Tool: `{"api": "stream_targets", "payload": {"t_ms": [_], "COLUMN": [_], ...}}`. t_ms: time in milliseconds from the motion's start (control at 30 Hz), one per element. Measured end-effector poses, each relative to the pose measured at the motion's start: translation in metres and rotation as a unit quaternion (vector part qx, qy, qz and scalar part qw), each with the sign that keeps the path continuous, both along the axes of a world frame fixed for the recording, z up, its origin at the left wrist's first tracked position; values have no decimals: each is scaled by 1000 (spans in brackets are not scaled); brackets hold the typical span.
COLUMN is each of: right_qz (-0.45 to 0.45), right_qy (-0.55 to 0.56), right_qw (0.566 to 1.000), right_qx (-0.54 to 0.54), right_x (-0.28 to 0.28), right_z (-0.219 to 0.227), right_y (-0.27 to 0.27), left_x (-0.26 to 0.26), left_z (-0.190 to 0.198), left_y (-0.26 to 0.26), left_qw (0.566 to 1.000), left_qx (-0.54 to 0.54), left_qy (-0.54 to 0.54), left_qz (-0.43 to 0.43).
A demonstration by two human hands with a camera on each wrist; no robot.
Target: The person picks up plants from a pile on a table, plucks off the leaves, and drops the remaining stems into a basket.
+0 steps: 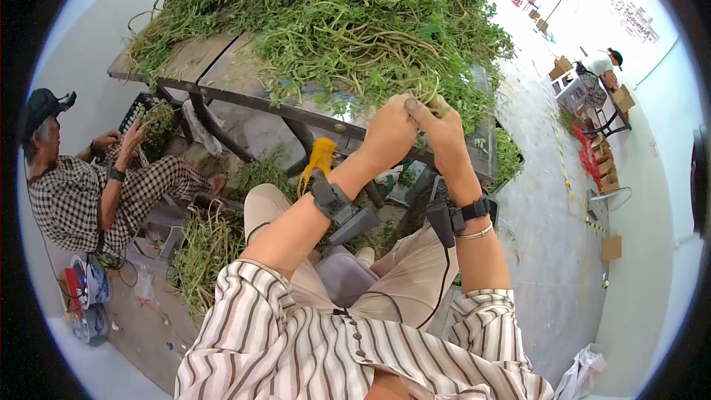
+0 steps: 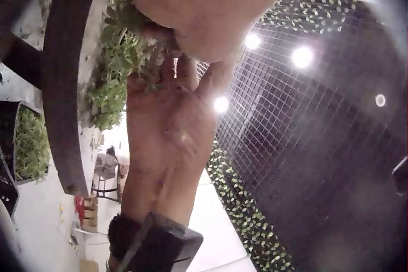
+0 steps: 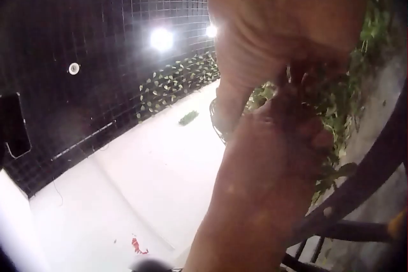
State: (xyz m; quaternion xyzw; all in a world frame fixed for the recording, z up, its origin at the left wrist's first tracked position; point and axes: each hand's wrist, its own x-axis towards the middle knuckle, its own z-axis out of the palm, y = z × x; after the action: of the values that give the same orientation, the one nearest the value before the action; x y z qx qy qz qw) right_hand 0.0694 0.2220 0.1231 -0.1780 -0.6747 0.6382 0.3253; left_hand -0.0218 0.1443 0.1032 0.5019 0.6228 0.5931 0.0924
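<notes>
Both hands meet over the near edge of a table (image 1: 222, 78) piled with leafy green plants (image 1: 355, 22). Between curled fingers, the left hand (image 1: 392, 130) pinches a small bunch of green stems (image 1: 426, 93). Close against it, thumbs nearly together, the right hand (image 1: 446, 137) grips the same stems. In the left wrist view the right hand (image 2: 171, 125) shows its wrist side, with leaves (image 2: 150, 61) at its fingers. The right wrist view has the left hand (image 3: 268, 157) tucked under the right one, and their fingertips are mostly hidden.
Cut stems (image 1: 207, 259) lie heaped on the floor at left. A seated person (image 1: 81, 185) handles plants beside a black crate (image 1: 141, 115). Yellow cloth (image 1: 320, 155) hangs below the table edge. Another person (image 1: 603, 67) works far right near cardboard boxes (image 1: 607, 170).
</notes>
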Motion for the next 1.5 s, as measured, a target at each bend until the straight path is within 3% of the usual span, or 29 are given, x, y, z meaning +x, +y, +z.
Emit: {"api": "stream_targets", "payload": {"t_ms": [133,200,333,400,500,600,733,833,900,1033,1133,1333,1400,1433,1500], "right_qz": [-18,-31,-27,-29,-39,-2,1,33,24,16,-4,-39,-14,-13,19], "right_qy": [5,14,-30,16,38,54,75,111,157,150,138,77,83,83,89], "right_qw": [999,995,994,991,977,974,969,952,934,929,927,951,949,949,944], "right_qx": [-37,-96,-102,-132,-208,-220,-234,-284,-320,-338,-349,-298,-304,-305,-317], "right_x": [5,8,17,19,19,23,25,28,29,29,28,27,27,27,26], "right_z": [2,-4,-5,-1,-5,-12,-13,-11,-11,-8,-16,-18,-23,-25,-24], "right_y": [7,8,10,8,6,9,6,10,8,4,10,4,5,5,3], "left_x": [6,5,0,4,5,8,12,16,16,17,18,17,18,20,23], "left_z": [7,0,-6,-7,-14,-8,-9,1,0,-7,-10,-23,-24,-23,-20], "left_y": [2,1,-3,1,6,0,-1,0,-1,-3,0,-2,-3,-4,-7], "left_qw": [998,998,993,994,997,995,997,996,997,998,994,996,994,994,960], "left_qx": [-60,-53,-77,-38,-17,-77,-37,-73,4,22,-4,-55,-57,-57,-37], "left_qy": [1,-2,-40,-19,55,28,64,5,33,19,-34,61,-53,-53,-241], "left_qz": [6,-28,-85,-100,-57,-60,-26,-52,-64,-58,-102,-44,-75,-74,-135]}}
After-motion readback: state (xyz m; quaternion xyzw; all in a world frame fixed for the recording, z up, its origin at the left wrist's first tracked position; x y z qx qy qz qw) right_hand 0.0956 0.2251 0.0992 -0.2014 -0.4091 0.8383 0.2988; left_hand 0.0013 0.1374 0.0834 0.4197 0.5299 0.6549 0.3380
